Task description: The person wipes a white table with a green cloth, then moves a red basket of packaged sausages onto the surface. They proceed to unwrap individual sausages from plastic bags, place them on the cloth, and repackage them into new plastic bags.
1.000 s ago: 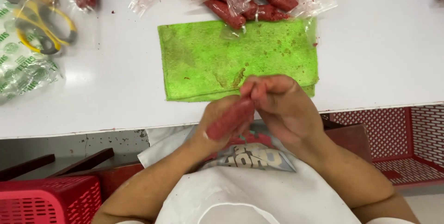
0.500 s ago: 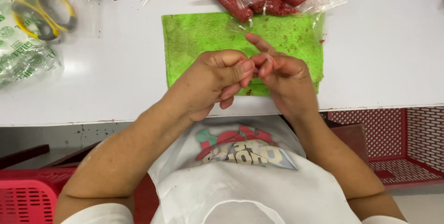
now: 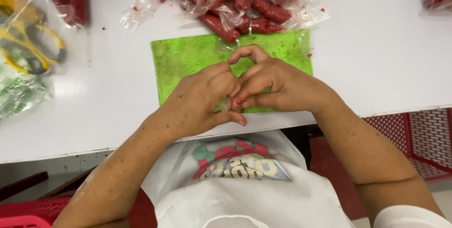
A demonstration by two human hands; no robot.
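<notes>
Drawn lower over the green cloth [image 3: 188,61], left hand [image 3: 200,103] and right hand [image 3: 278,84] pinching a clear scrap [image 3: 225,104], red sausages [image 3: 240,4] piled beyond, many wrapped.

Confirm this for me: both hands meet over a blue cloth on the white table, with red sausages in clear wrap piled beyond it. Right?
Not quite. In the head view the cloth is bright green, not blue. The rest holds: the left hand and right hand meet fingertip to fingertip over it on the white table, and the red sausages in clear wrap lie piled beyond it.
</notes>
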